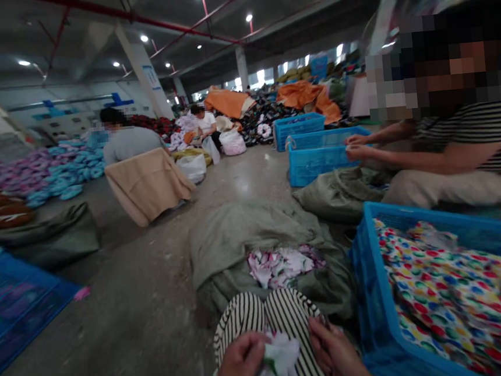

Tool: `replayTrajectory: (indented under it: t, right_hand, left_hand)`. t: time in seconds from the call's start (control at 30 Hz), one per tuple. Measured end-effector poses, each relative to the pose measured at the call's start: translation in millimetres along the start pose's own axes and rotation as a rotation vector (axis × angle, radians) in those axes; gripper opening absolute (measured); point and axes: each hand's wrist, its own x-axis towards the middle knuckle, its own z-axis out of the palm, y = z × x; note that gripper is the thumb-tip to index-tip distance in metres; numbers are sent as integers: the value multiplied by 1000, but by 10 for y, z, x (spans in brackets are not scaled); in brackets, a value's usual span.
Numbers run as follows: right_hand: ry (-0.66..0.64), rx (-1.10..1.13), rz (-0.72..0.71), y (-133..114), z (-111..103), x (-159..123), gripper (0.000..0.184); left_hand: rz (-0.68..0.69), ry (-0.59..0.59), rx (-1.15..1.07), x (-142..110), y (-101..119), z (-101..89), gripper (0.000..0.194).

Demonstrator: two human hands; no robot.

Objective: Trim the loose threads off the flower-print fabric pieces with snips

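Note:
Over my lap, which is covered in black-and-white striped cloth point(290, 319), my left hand point(244, 357) is closed on a piece of white fabric point(283, 363) with green and pinkish marks. My right hand point(335, 350) is just right of the fabric, fingers curled and pressed together. A small dark bit shows near its fingertips, too blurred to name. In front of my knees lies a large grey-green sack point(254, 226), its opening showing pink-and-white printed fabric point(283, 265).
A blue crate point(376, 294) of colourful dotted fabric point(470, 291) stands at my right. Beyond it sits a co-worker in a striped shirt point(457, 146). Another blue crate point(24, 307) is at left. A draped chair point(149, 182) and fabric heaps point(73, 168) are farther back.

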Motion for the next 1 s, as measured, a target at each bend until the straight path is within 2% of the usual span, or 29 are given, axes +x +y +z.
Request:
replayTrajectory:
  t: [0.1, 0.17, 0.2, 0.23, 0.3, 0.4, 0.47, 0.57, 0.63, 0.73, 0.87, 0.93, 1.0]
  right_hand:
    - [-10, 13, 49, 28, 8, 26, 42]
    - [-15, 6, 60, -17, 1, 28, 40]
    - [-16, -2, 62, -42, -3, 20, 38]
    - [-16, -11, 60, -62, -6, 7, 38]
    - [-8, -36, 48, -89, -7, -28, 36]
    - [24, -91, 14, -112, 2, -83, 34]
    - [46, -149, -6, -139, 16, -109, 30]
    - [37, -265, -35, -211, 60, -120, 23]
    - [-8, -342, -63, -261, 109, -109, 19]
    - [-145, -450, -66, -288, 186, -83, 18]
    - [-321, -541, 1, -258, 199, -37, 25]
    - [-297, -539, 12, -276, 169, -9, 28]
    - [-216, -515, 19, -337, 156, 3, 35]
  left_hand:
    - [86, -5, -68, 76, 40, -12, 25]
    - [235, -52, 70, 119, 18, 15, 14]
    - [291, -71, 173, 135, -14, 27, 14]
    - [317, -88, 269, 147, -56, 34, 23]
    - [286, -98, 378, 154, -153, 24, 41]
    - [237, -50, 358, 136, -252, -29, 45]
    - [218, 18, 210, 124, -260, -62, 43]
    - [125, 103, -163, 131, -200, -89, 31]
    - [86, 158, -338, 151, -124, -108, 24]
    - [83, 213, -490, 183, 38, -152, 24]
    - [17, 184, -702, 207, 279, -186, 31]
    - [-10, 160, -772, 219, 365, -166, 32]
    - [-29, 130, -820, 242, 413, -116, 32]
